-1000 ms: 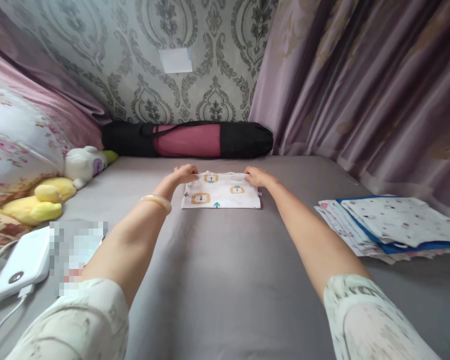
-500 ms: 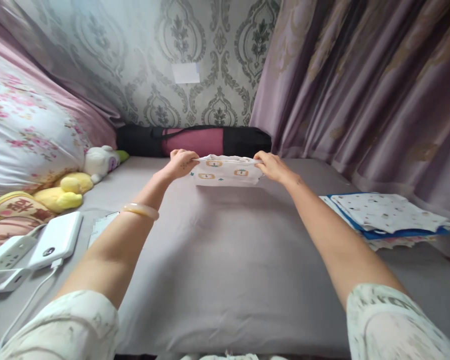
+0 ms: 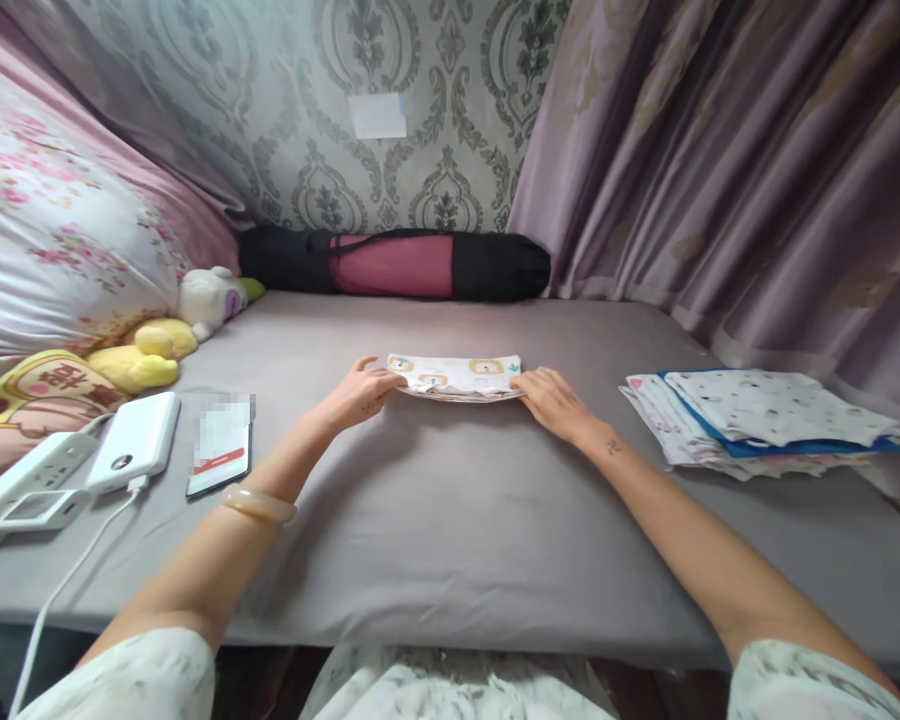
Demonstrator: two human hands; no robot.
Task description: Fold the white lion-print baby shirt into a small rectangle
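A white folded cloth (image 3: 457, 376) with tan and green prints is stretched between my two hands, just over the grey bed sheet (image 3: 450, 520). Its kind of garment cannot be made out. At its left end, my left hand (image 3: 365, 392) pinches the edge, with one finger raised. My right hand (image 3: 553, 402) grips the right end, fingers closed round the edge. The cloth's near side sags a little and shows several layers.
A stack of folded clothes (image 3: 780, 415) lies at the right. On the left are a phone (image 3: 223, 445), a white power bank (image 3: 136, 440), a power strip (image 3: 34, 490) and plush toys (image 3: 210, 298). A black and maroon long bag (image 3: 394, 264) lies along the wall.
Both hands have brought the cloth lower and nearer to me. It hung upright before and now lies flatter, its folded top showing. My view has tilted down slightly.
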